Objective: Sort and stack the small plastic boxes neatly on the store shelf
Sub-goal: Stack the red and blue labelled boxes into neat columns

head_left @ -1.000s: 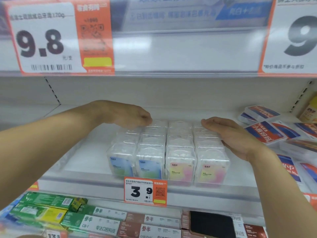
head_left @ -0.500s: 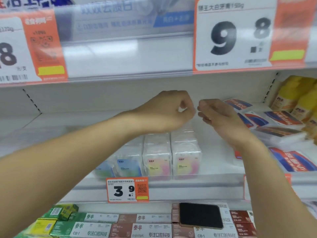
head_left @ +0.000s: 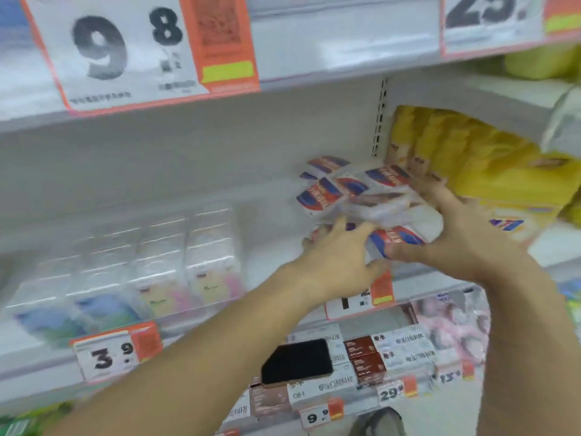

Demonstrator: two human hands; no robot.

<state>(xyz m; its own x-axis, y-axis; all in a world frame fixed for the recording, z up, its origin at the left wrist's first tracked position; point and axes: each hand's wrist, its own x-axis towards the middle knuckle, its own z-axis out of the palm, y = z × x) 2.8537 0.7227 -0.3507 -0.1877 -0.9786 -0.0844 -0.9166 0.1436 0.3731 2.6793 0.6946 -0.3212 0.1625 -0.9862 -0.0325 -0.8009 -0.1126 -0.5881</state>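
Observation:
A loose heap of small clear plastic boxes with red-and-blue labels [head_left: 327,195] lies on the white shelf [head_left: 270,243], right of centre. My left hand [head_left: 338,259] presses against the heap's near left side. My right hand [head_left: 462,234] cups its right side, thumb on a box at the front [head_left: 396,239]. Both hands close in around the pile; the blur hides whether either truly grips a box. To the left stand neat rows of clear boxes with pastel labels [head_left: 138,272].
Yellow packs [head_left: 471,165] crowd the shelf just right of the heap. A large price sign [head_left: 135,48] hangs from the shelf above. A black phone [head_left: 297,361] lies on boxed goods on the lower shelf. Small price tags [head_left: 116,350] line the shelf's front edge.
The view has swung right. Both hands left the pastel boxes, moved right and came down around the heap of red-and-blue boxes.

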